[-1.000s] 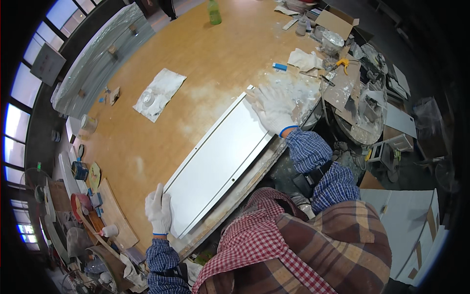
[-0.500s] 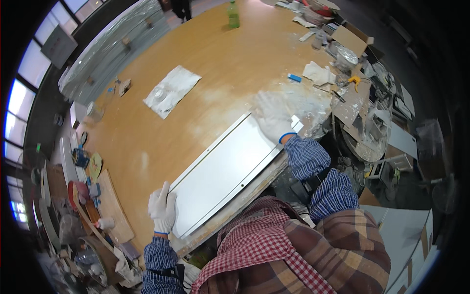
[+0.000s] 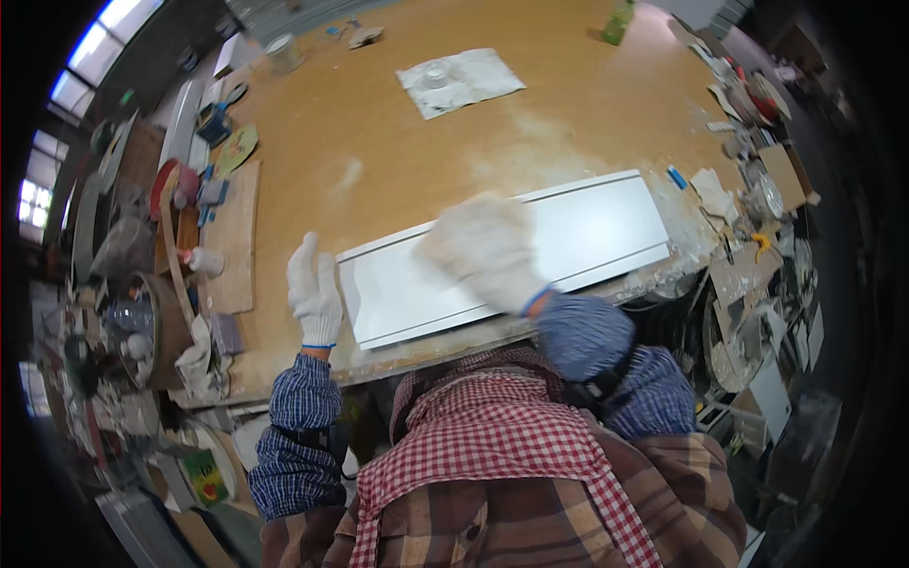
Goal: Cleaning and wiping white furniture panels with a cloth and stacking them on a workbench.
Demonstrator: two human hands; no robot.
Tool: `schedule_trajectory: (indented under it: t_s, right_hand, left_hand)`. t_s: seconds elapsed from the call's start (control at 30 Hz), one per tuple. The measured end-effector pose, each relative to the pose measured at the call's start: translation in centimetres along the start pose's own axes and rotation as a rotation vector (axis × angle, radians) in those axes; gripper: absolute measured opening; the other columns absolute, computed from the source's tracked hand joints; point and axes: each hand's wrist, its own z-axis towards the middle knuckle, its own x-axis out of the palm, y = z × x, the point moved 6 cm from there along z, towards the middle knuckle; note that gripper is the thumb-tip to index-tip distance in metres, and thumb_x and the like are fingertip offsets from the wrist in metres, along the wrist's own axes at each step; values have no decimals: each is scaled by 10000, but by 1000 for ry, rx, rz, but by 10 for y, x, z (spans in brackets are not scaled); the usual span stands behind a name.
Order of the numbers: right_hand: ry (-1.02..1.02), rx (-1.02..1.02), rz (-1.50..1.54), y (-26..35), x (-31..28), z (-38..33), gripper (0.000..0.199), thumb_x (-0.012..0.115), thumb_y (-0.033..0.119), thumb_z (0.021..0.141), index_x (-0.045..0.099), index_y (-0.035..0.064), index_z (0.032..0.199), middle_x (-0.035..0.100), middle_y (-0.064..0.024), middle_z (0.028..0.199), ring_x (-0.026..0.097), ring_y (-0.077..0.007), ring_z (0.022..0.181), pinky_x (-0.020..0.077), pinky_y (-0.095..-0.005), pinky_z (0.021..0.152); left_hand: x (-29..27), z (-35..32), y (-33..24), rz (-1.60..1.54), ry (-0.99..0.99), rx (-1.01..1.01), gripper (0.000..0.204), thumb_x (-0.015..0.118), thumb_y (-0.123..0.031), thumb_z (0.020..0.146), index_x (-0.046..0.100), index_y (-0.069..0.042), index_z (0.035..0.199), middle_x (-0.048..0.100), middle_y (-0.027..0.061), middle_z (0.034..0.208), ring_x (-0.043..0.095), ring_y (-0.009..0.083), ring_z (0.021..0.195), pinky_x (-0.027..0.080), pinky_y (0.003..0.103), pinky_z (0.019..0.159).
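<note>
A long white panel (image 3: 597,227) with dark grooves along its two long edges lies at the near edge of the wooden table (image 3: 379,180). My left hand (image 3: 313,293), in a white knit glove, is at the panel's left end with its fingers stretched out and holds nothing I can see. Over the middle of the panel, my right hand (image 3: 488,251) in a white glove is smeared by motion. Its fingers and anything under them cannot be made out.
A white cloth (image 3: 483,80) with a small clear container (image 3: 435,78) lies on the far side. A wooden board (image 3: 232,241) and a white bottle (image 3: 205,261) are at the left. At the right are a blue block (image 3: 676,178), an orange-handled tool (image 3: 760,244) and an open cardboard box (image 3: 784,173).
My right hand has moved from the panel's right end leftward to its middle. My left hand stays by the left end. The view has turned, so the panel appears more level.
</note>
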Motion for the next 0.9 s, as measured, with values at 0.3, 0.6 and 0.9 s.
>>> schedule_trajectory:
  t_s: [0.3, 0.6, 0.9]
  right_hand:
    - [-41, 43, -158, 26, 25, 19, 259, 518, 289, 951, 630, 148, 1136, 589, -88, 1090, 549, -286, 1114, 388, -468, 1015]
    - [42, -461, 837, 144, 25, 19, 229, 659, 259, 874, 667, 165, 1083, 613, -39, 980, 570, -247, 1019, 389, -429, 927]
    - [-32, 63, 62, 10, -9, -38, 530, 666, 242, 901, 550, 26, 1371, 615, -159, 1306, 559, -331, 1266, 449, -469, 1067]
  left_hand:
    - [-16, -110, -20, -127, 213, -158, 377, 557, -156, 1032, 606, 48, 1346, 644, 225, 1292, 607, 348, 1211, 465, 401, 1059]
    - [5, -141, 31, -427, 190, -455, 343, 546, -125, 1032, 618, 35, 1327, 675, 177, 1274, 624, 272, 1209, 467, 350, 1060]
    - [-46, -75, 30, -268, 192, -408, 427, 578, -235, 1029, 595, -12, 1393, 599, 151, 1430, 565, 252, 1323, 421, 349, 1126]
